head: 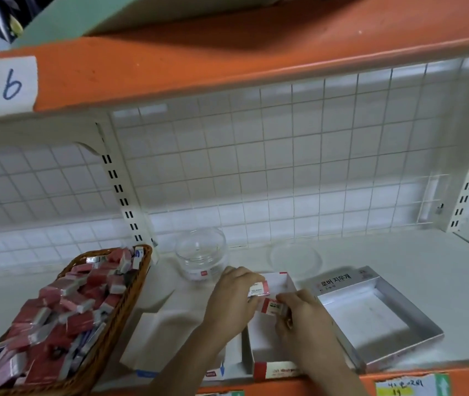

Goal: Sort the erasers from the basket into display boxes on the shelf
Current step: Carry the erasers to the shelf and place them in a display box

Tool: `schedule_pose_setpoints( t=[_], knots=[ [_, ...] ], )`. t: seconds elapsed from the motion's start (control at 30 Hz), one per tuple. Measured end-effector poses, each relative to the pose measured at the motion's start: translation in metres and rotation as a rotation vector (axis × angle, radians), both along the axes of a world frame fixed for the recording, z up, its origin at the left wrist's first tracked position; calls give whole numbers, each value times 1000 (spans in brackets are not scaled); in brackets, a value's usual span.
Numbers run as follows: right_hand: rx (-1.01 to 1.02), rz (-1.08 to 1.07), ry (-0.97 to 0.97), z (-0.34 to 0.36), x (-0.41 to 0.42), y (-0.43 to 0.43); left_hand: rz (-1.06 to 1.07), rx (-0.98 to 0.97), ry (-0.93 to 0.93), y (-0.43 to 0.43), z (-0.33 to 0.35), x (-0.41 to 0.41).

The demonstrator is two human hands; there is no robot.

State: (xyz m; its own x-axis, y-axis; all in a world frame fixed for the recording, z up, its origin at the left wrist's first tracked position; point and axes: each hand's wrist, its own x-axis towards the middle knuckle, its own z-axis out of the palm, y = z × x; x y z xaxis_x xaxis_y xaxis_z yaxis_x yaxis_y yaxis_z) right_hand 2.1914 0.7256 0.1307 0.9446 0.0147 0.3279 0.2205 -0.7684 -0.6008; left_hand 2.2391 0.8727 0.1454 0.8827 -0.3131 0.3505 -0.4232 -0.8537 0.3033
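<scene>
My left hand (234,300) pinches the 2B eraser (259,290), my right hand (303,320) the red eraser (273,305), over the middle box (280,282); crowding may drop one outside.

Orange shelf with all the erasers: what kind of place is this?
Probably a stationery shop or its stockroom: a labelled store shelf, a basket heaped with wrapped erasers, and open display boxes.

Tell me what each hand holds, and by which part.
The left hand pinches a 2B eraser by its left end; the right hand pinches a second eraser by its right end.
</scene>
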Motion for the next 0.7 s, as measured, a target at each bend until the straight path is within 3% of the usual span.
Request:
schedule_pose_setpoints(
  t=[0.13, 0.43, 0.7],
  knots=[
    [-9, 41, -22, -2, 0, 4, 55, 28, 17, -4, -4, 5],
    [-124, 90, -58, -13, 1, 6, 189, 448, -28, -21, 1, 16],
    [-133, 63, -10, -16, 10, 4, 212, 354, 68, -17, -11, 29]
  ],
)
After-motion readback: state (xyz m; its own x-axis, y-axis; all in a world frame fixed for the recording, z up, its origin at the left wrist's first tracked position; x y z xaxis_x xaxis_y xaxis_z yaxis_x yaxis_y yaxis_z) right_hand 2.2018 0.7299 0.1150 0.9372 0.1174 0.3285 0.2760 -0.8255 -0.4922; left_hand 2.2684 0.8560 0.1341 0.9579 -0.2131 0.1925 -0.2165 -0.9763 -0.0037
